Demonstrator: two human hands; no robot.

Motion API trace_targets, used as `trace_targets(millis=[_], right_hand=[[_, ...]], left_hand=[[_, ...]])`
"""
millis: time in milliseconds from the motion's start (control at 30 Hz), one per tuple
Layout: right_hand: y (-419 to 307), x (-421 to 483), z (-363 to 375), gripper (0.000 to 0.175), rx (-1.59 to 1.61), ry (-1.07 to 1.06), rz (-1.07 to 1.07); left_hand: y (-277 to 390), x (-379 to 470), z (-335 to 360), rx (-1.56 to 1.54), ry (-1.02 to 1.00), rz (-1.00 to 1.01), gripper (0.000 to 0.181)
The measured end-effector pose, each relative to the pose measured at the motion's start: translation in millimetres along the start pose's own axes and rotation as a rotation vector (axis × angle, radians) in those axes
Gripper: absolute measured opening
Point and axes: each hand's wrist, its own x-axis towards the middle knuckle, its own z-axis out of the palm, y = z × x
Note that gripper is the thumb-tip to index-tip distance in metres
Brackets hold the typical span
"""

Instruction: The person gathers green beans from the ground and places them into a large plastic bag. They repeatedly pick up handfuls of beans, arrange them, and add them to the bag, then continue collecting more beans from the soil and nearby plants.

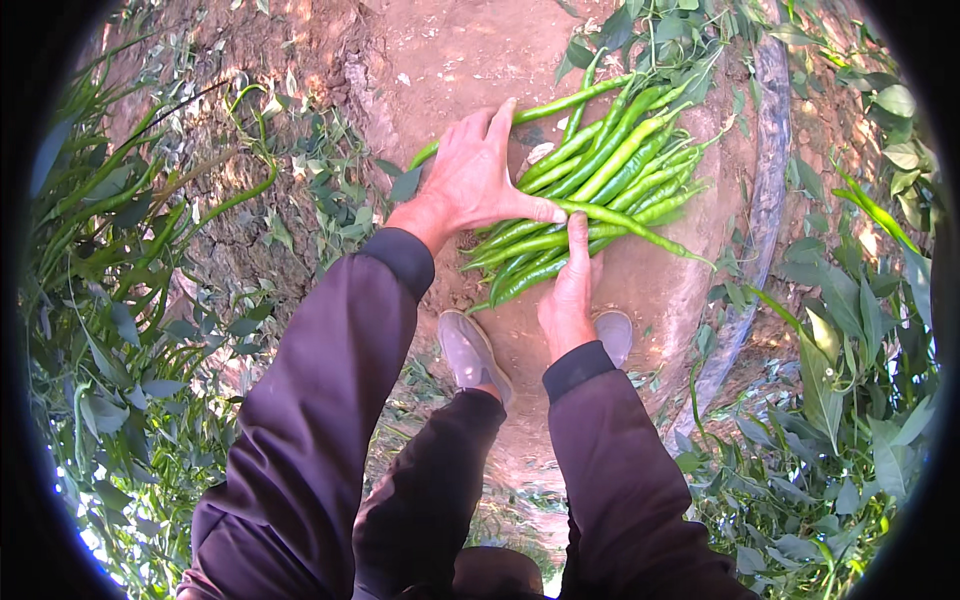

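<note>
Long green chili peppers (615,169) lie in a thick bundle between my two hands, above the bare soil. My left hand (480,176) rests over the bundle's left side, its thumb pressing on the peppers and its fingers spread toward one long pepper (574,100) at the top. From the near side my right hand (574,289) grips the bundle, thumb on top and fingers hidden beneath. The two thumb tips nearly meet on a pepper (637,225) lying slantwise across the others.
Leafy pepper plants (847,300) stand on the right, with more plants (127,337) on the left. A flat plastic-like strip (765,172) runs along the soil at the right. Cut foliage (667,37) lies beyond the bundle. My shoes (469,349) are just below it.
</note>
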Motion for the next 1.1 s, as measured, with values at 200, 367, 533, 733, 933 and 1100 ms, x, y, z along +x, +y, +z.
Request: trace_targets(millis=[200,367,533,733,933,1100], right_hand=[[3.2,16.5,-13.9,0.077,0.043,-0.106,0.140],[-7.7,18.5,-26.2,0.075,0.106,-0.205,0.245],[-23.0,14.4,-34.7,0.071,0.127,-0.302,0.314],[-55.3,-34.3,-48.1,0.060,0.068,-0.260,0.323],[-115.8,-159.7,-81.2,0.052,0.038,-0.212,0.354],[-190.5,-300.2,-61.0,0.050,-0.152,-0.158,0.423]], left_hand=[[21.2,3.7,6.0,-0.130,-0.373,-0.182,0.126],[-2.5,12.0,34.4,-0.541,-0.490,-0.136,0.130],[9.0,-1.3,36.5,-0.676,-0.555,-0.231,0.129],[53.4,-52.3,21.5,-0.940,-0.507,-0.259,0.115],[136.0,-158.2,-37.1,-0.967,-0.452,-0.279,0.113],[194.0,-258.4,-117.3,-1.006,-0.454,-0.296,0.116]])
